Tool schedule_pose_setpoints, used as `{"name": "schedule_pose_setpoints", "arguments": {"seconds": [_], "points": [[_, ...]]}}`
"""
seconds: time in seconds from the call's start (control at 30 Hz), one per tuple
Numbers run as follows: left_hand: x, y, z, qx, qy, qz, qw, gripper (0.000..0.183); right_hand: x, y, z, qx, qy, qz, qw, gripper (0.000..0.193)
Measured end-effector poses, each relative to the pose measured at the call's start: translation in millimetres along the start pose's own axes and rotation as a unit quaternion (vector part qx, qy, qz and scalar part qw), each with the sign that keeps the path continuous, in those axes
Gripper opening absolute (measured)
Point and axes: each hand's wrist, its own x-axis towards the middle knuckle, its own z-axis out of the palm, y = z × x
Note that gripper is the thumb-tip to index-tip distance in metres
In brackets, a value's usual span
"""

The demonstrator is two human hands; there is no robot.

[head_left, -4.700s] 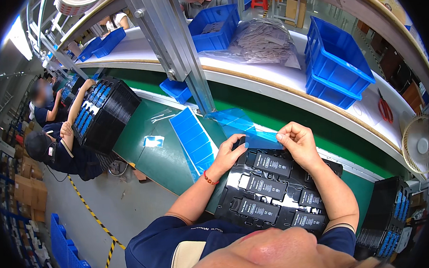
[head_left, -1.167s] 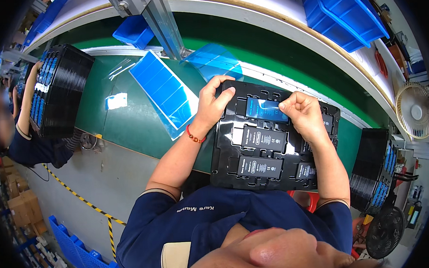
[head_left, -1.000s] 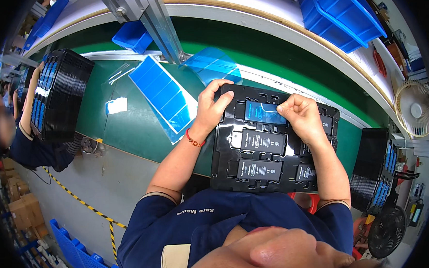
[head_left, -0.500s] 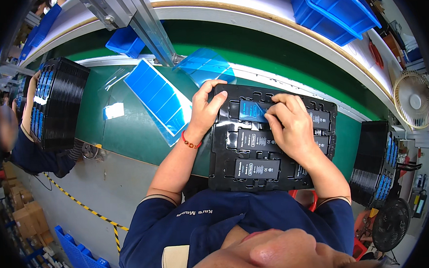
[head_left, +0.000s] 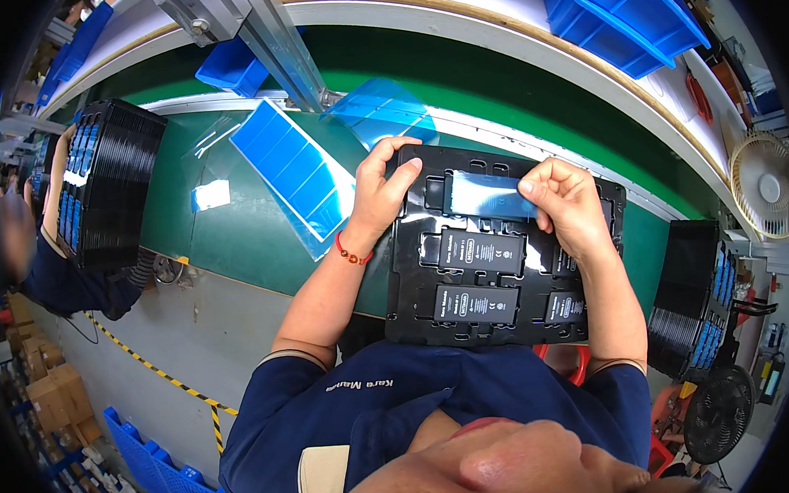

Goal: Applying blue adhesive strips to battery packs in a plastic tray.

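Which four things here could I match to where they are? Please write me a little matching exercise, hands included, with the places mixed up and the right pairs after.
1. Left hand
2. Right hand
3. White-edged blue sheet
4. Cream fan

A. Lying on the green table
B. At a corner of the black tray
C. Near the picture's right rim
D. Pinching the end of a blue film strip

Pairs: 1-B, 2-D, 3-A, 4-C

The left hand (head_left: 381, 192) grips the upper-left corner of a black moulded plastic tray (head_left: 405, 286) holding flat black rectangular batteries (head_left: 479, 251). Over the tray's top row, the right hand (head_left: 571, 201) pinches a translucent bluish film strip (head_left: 490, 192); left of the tray spreads the green bench (head_left: 251, 241).
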Motion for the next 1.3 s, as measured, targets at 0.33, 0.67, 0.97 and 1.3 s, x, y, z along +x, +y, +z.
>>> {"name": "schedule_pose_setpoints", "arguments": {"seconds": [0.33,0.67,0.97,1.3], "points": [[-0.6,0.9,0.4,-0.008,0.005,-0.011,1.000,0.023,8.4,9.9,2.1,-0.054,0.012,-0.001,0.998,0.015],[-0.5,-1.6,-0.2,-0.001,0.006,-0.004,1.000,0.024,8.8,6.4,5.6,-0.079,0.008,0.007,0.997,0.012],[-1.0,-0.7,0.2,-0.015,0.001,-0.020,1.000,0.023,8.6,2.3,8.0,-0.085,0.009,0.009,0.996,0.013],[-0.4,1.0,0.7,-0.027,0.001,-0.014,1.000,0.022,12.2,11.0,4.9,-0.106,0.006,-0.005,0.994,0.013]]}}
